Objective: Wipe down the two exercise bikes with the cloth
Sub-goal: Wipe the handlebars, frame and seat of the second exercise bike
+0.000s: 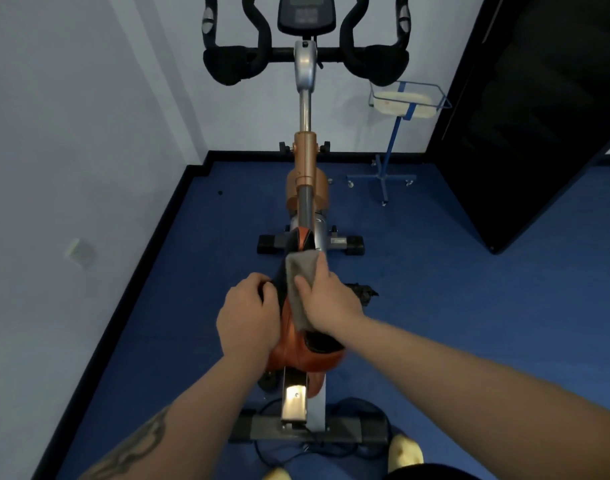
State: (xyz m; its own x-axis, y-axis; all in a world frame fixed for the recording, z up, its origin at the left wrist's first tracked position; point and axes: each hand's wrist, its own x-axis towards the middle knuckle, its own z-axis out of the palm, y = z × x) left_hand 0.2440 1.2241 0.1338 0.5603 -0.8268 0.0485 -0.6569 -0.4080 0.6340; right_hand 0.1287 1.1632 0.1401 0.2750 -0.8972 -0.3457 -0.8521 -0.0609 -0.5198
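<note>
Standing behind the exercise bike [307,188], toes just showing at the bottom edge. Rear stabiliser bar [262,432] on the blue floor [469,306], a cable looped round it.

Left hand [249,315]: grip curled over the left flank of the orange-and-black saddle [298,358], steadying it. Right hand [326,303]: palm and fingers pressed flat on the grey cloth [298,282], thumb lying on top; the cloth is draped over the saddle's narrow front half. Whether the fingers wrap its far edge, I cannot tell.

Step in hand, as I judge it: wiping the saddle top. To do it well, keep the left grip firm so the seat does not swivel, drag the cloth nose to tail in overlapping passes, then fold it round the side flanks and underside lip. Refold to a clean face before moving to the frame.

Beyond: orange frame post, silver stem, black handlebars [234,64] and console [305,15] near the wall, none of it under the cloth now.

Hidden or unclear: something dark and crumpled on the floor right of the saddle, unidentifiable. Pedals mostly hidden beneath my hands. Console top cut off. Only one bike in view; the second is out of frame.
</note>
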